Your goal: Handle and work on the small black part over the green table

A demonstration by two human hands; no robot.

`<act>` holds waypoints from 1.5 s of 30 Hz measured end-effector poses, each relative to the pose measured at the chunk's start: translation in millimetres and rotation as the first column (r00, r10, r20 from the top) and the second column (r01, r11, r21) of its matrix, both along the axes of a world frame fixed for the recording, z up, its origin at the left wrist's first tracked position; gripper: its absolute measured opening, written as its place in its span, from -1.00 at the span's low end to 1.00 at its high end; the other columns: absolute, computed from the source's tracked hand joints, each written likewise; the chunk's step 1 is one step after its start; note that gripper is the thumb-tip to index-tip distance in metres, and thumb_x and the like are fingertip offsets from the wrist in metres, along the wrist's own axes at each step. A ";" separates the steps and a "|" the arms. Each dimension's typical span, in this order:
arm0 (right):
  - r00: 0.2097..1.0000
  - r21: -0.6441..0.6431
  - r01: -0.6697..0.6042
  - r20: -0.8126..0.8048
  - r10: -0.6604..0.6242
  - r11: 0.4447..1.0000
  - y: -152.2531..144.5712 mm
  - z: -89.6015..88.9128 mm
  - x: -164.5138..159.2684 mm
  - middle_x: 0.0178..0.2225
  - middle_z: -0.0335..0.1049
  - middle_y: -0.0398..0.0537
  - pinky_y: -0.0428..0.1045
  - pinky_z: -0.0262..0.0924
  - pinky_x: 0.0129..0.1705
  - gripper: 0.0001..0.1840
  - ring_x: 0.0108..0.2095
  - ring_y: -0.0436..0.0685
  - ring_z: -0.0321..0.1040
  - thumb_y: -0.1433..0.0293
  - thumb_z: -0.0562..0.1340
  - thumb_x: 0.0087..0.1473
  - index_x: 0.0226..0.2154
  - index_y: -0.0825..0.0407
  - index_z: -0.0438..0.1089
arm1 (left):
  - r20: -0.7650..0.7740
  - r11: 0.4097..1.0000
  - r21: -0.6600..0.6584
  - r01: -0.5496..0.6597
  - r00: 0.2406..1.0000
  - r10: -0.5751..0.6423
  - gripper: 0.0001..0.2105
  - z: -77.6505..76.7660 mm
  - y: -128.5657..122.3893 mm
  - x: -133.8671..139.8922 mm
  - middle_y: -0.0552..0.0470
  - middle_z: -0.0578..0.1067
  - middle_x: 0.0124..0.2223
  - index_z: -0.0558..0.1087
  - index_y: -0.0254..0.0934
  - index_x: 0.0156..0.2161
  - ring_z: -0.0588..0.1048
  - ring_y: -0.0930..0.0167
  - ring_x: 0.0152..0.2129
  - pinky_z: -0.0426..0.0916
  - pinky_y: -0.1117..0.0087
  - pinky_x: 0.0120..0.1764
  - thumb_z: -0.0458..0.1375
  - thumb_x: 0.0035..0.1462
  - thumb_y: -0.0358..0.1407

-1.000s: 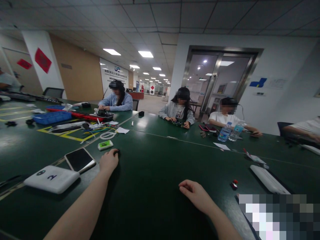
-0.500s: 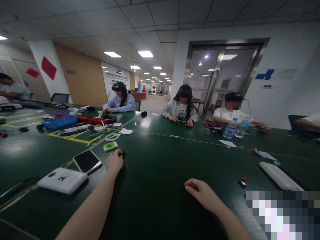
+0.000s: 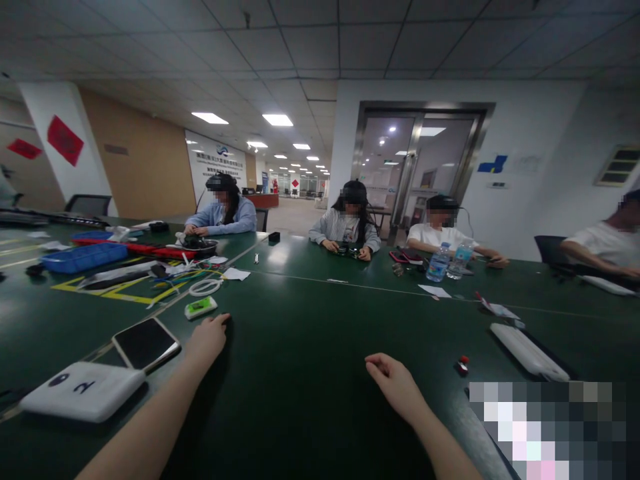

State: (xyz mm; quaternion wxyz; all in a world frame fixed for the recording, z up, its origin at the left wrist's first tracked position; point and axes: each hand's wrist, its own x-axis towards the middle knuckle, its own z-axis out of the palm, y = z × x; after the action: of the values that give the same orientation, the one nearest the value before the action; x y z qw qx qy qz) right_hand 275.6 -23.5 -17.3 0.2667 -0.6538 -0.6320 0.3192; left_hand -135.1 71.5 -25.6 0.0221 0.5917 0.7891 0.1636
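By left hand (image 3: 207,337), grip unclear; green case (image 3: 201,307), long axis rightward; right hand (image 3: 394,381) half-open

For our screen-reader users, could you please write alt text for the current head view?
A person's left hand is stretched out over a dark green table, near a green-and-white item, while the right hand is loosely curled. A dark-screened device and a white case marked 2 lie at left; across the table sit three people in black headgear.
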 end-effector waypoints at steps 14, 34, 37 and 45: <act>0.981 -0.028 0.128 -0.142 -0.130 0.991 14.9 -22.1 16.9 -0.27 0.46 -0.03 -0.01 0.23 -0.28 -0.64 -0.29 0.14 0.40 0.20 0.09 0.06 -0.15 0.03 0.37 | 0.008 0.988 0.146 0.049 0.999 -0.051 -0.61 -18.2 6.7 -28.0 -0.14 0.46 -0.05 0.41 -0.27 0.00 0.45 0.24 -0.14 0.32 0.29 -0.09 -0.09 0.13 -0.26; 0.996 -0.011 -0.074 -0.047 0.074 0.997 -8.5 -9.0 15.3 -0.41 0.38 -0.12 -0.05 0.21 -0.36 -0.63 -0.39 0.09 0.33 0.11 0.10 0.05 -0.21 0.00 0.38 | 0.025 0.997 0.067 0.036 0.999 -0.038 -0.60 -10.7 -0.4 -21.0 -0.13 0.42 0.01 0.35 -0.23 0.05 0.44 0.20 -0.13 0.32 0.24 -0.12 -0.12 0.14 -0.29; 0.985 -0.020 -0.172 -0.027 0.171 0.985 -15.9 -4.7 9.9 -0.40 0.38 -0.12 -0.06 0.19 -0.32 -0.68 -0.38 0.07 0.32 0.19 0.16 0.03 -0.20 0.00 0.39 | -0.035 0.999 0.051 0.020 0.999 -0.018 -0.61 -6.3 -3.6 -16.9 -0.12 0.43 0.01 0.37 -0.21 0.05 0.43 0.18 -0.12 0.31 0.22 -0.12 -0.11 0.14 -0.30; 0.977 -0.039 -0.212 0.020 0.213 0.977 -23.5 1.4 1.0 -0.37 0.40 -0.12 -0.08 0.15 -0.34 -0.73 -0.35 0.07 0.33 0.23 0.14 0.06 -0.20 -0.02 0.39 | -0.106 0.999 0.041 0.006 0.994 -0.002 -0.61 -0.4 -6.2 -15.7 -0.13 0.42 0.02 0.39 -0.19 0.05 0.42 0.15 -0.11 0.30 0.20 -0.09 -0.10 0.16 -0.26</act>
State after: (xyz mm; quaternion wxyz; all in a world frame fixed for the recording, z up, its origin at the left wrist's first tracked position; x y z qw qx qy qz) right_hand 276.6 -47.1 -16.0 0.2115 -0.5911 -0.6956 0.3493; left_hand -150.9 65.3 -26.0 -0.0317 0.6013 0.7845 0.1481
